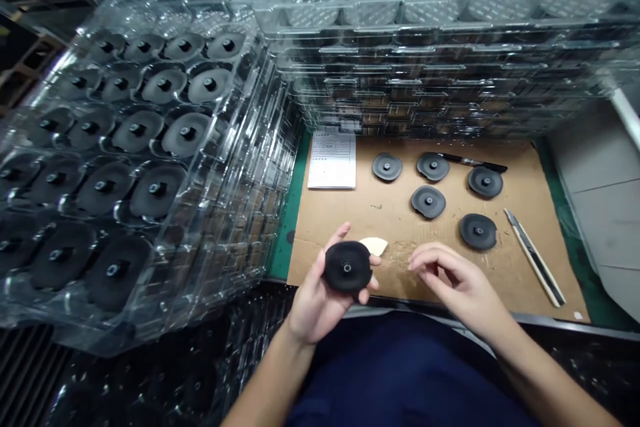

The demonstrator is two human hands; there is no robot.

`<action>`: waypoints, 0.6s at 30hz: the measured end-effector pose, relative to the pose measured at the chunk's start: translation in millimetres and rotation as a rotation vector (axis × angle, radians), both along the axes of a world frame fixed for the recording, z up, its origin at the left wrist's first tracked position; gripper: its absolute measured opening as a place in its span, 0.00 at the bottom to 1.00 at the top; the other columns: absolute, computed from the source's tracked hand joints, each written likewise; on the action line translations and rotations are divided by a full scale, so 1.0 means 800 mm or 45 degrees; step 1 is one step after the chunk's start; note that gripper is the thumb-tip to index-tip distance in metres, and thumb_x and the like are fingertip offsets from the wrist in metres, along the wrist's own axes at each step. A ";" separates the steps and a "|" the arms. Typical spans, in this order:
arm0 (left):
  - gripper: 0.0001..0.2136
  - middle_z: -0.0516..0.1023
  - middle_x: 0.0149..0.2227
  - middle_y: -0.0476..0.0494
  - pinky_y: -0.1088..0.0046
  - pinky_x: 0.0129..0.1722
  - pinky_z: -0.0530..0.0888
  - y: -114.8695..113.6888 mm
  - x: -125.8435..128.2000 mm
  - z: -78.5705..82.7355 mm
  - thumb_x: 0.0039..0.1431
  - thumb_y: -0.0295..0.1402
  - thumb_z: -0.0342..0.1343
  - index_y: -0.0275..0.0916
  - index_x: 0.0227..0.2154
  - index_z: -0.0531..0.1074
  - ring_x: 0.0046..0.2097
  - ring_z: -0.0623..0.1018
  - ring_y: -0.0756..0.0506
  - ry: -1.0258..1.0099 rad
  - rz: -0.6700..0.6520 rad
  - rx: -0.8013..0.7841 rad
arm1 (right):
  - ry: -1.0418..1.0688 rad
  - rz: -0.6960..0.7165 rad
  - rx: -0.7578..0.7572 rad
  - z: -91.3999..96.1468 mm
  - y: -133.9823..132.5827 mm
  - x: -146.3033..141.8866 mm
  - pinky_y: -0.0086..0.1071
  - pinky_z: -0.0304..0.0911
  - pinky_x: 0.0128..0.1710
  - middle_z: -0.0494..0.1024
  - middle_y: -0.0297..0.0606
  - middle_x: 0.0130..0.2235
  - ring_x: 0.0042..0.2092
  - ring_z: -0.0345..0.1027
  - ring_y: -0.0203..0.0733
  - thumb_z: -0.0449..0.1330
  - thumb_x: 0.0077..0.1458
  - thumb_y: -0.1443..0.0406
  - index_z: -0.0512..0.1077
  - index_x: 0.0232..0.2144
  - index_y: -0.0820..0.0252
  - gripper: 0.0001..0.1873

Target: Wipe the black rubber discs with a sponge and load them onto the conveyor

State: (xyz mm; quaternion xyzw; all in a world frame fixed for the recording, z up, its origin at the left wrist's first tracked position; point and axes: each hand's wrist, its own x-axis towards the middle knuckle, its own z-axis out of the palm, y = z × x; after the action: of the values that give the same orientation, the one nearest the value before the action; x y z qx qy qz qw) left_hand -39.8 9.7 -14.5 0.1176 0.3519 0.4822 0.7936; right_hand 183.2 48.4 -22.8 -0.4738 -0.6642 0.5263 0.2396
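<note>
My left hand is closed around the edge of a black rounded rubber-like disc, with a small ringed stud at its centre facing up. Just to its right, my right hand hovers over the cardboard with thumb and fingers curled together. Whether anything small is between those fingertips I cannot make out. A cream wedge-shaped piece lies partly hidden behind the held disc. Several like discs rest on the cardboard, among them one disc in the middle and another disc beyond my right hand.
On the left rises a stack of clear plastic trays, its top one filled with black discs. More clear trays are stacked at the back. A paper slip, a black pen-like tool and a cream-handled utility knife lie on the cardboard.
</note>
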 end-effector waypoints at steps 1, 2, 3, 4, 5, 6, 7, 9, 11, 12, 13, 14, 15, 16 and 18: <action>0.29 0.76 0.43 0.40 0.72 0.32 0.70 -0.003 0.001 -0.001 0.62 0.49 0.39 0.51 0.63 0.40 0.36 0.77 0.46 -0.047 0.092 -0.082 | -0.078 -0.008 0.051 -0.011 0.001 -0.008 0.32 0.64 0.36 0.71 0.40 0.39 0.37 0.67 0.38 0.51 0.59 0.65 0.71 0.36 0.57 0.09; 0.28 0.76 0.43 0.41 0.73 0.33 0.70 -0.006 0.001 -0.002 0.62 0.49 0.40 0.53 0.63 0.40 0.37 0.78 0.47 -0.075 0.177 -0.136 | -0.177 -0.010 0.108 -0.022 0.003 -0.016 0.33 0.65 0.37 0.71 0.40 0.40 0.37 0.67 0.38 0.51 0.59 0.64 0.71 0.39 0.57 0.09; 0.28 0.76 0.44 0.42 0.74 0.35 0.71 -0.008 0.002 -0.003 0.61 0.49 0.41 0.55 0.62 0.42 0.38 0.78 0.47 -0.097 0.244 -0.172 | -0.283 -0.008 0.166 -0.032 0.005 -0.026 0.35 0.66 0.38 0.71 0.42 0.42 0.37 0.68 0.39 0.52 0.59 0.62 0.70 0.43 0.57 0.11; 0.27 0.75 0.46 0.43 0.75 0.37 0.71 -0.010 0.002 -0.004 0.60 0.50 0.43 0.55 0.61 0.47 0.41 0.78 0.47 -0.118 0.302 -0.194 | -0.376 -0.002 0.221 -0.042 0.007 -0.037 0.38 0.66 0.39 0.69 0.45 0.46 0.39 0.68 0.42 0.53 0.58 0.61 0.69 0.46 0.57 0.15; 0.26 0.75 0.47 0.43 0.75 0.40 0.71 -0.011 0.001 -0.005 0.59 0.50 0.44 0.53 0.59 0.53 0.43 0.78 0.47 -0.143 0.347 -0.207 | -0.441 0.009 0.265 -0.051 0.008 -0.047 0.42 0.66 0.40 0.66 0.48 0.50 0.42 0.68 0.46 0.54 0.57 0.60 0.67 0.49 0.58 0.18; 0.24 0.75 0.48 0.44 0.75 0.43 0.71 -0.013 0.001 -0.007 0.58 0.50 0.46 0.51 0.57 0.59 0.45 0.77 0.46 -0.168 0.383 -0.216 | -0.472 0.022 0.296 -0.057 0.008 -0.057 0.45 0.66 0.42 0.64 0.50 0.52 0.45 0.67 0.49 0.55 0.57 0.59 0.67 0.50 0.59 0.19; 0.23 0.74 0.49 0.45 0.75 0.46 0.70 -0.014 0.000 -0.009 0.58 0.50 0.47 0.49 0.54 0.64 0.48 0.76 0.46 -0.193 0.413 -0.221 | -0.467 0.043 0.311 -0.063 0.005 -0.066 0.46 0.65 0.43 0.63 0.51 0.53 0.47 0.66 0.51 0.54 0.57 0.60 0.67 0.50 0.59 0.19; 0.21 0.73 0.51 0.46 0.72 0.51 0.68 -0.015 -0.001 -0.013 0.56 0.48 0.50 0.47 0.49 0.69 0.52 0.74 0.44 -0.229 0.462 -0.215 | -0.400 0.127 0.327 -0.069 -0.004 -0.078 0.43 0.66 0.43 0.66 0.48 0.50 0.46 0.66 0.48 0.52 0.59 0.64 0.69 0.46 0.58 0.14; 0.20 0.73 0.52 0.46 0.69 0.55 0.66 -0.016 -0.001 -0.016 0.54 0.47 0.53 0.47 0.48 0.71 0.54 0.72 0.43 -0.241 0.497 -0.201 | -0.318 0.237 0.347 -0.071 -0.015 -0.083 0.38 0.66 0.41 0.71 0.43 0.44 0.42 0.68 0.42 0.50 0.59 0.68 0.70 0.44 0.56 0.13; 0.19 0.73 0.53 0.47 0.68 0.56 0.65 -0.015 -0.001 -0.017 0.54 0.47 0.54 0.47 0.47 0.71 0.55 0.71 0.42 -0.239 0.509 -0.194 | -0.284 0.278 0.352 -0.071 -0.019 -0.082 0.36 0.66 0.41 0.73 0.41 0.40 0.40 0.68 0.41 0.50 0.59 0.70 0.71 0.43 0.56 0.14; 0.19 0.73 0.53 0.47 0.67 0.57 0.64 -0.015 -0.001 -0.018 0.53 0.46 0.55 0.47 0.47 0.71 0.56 0.70 0.42 -0.233 0.514 -0.189 | -0.263 0.297 0.353 -0.070 -0.021 -0.079 0.36 0.66 0.40 0.74 0.40 0.38 0.40 0.68 0.41 0.50 0.58 0.70 0.71 0.43 0.56 0.14; 0.19 0.73 0.53 0.47 0.67 0.57 0.64 -0.014 -0.001 -0.018 0.52 0.45 0.56 0.47 0.46 0.72 0.56 0.70 0.42 -0.222 0.514 -0.187 | -0.254 0.294 0.348 -0.067 -0.020 -0.075 0.37 0.66 0.40 0.74 0.40 0.37 0.39 0.68 0.42 0.50 0.58 0.70 0.71 0.44 0.56 0.13; 0.19 0.73 0.53 0.47 0.66 0.57 0.64 -0.013 -0.001 -0.018 0.51 0.44 0.57 0.48 0.46 0.72 0.56 0.70 0.42 -0.205 0.512 -0.185 | -0.257 0.273 0.339 -0.061 -0.016 -0.071 0.37 0.66 0.40 0.75 0.40 0.37 0.39 0.68 0.42 0.50 0.59 0.69 0.70 0.44 0.57 0.13; 0.19 0.72 0.53 0.47 0.65 0.58 0.63 -0.012 -0.001 -0.018 0.51 0.44 0.58 0.48 0.47 0.71 0.55 0.71 0.42 -0.181 0.510 -0.181 | -0.263 0.231 0.319 -0.052 -0.010 -0.067 0.36 0.66 0.39 0.75 0.40 0.37 0.39 0.69 0.42 0.50 0.59 0.67 0.69 0.44 0.58 0.12; 0.20 0.72 0.54 0.46 0.63 0.58 0.63 -0.011 0.000 -0.017 0.50 0.43 0.60 0.48 0.47 0.71 0.54 0.72 0.42 -0.114 0.503 -0.165 | -0.253 0.110 0.270 -0.026 0.005 -0.063 0.34 0.65 0.37 0.75 0.40 0.38 0.38 0.68 0.40 0.51 0.60 0.65 0.69 0.44 0.57 0.12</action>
State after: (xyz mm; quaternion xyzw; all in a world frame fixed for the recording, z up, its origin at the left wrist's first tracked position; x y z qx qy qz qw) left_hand -39.5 1.1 -27.9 -0.0267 0.3627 0.6094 0.7045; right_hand 133.1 52.6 -43.6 -0.4666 -0.7562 0.4135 0.1984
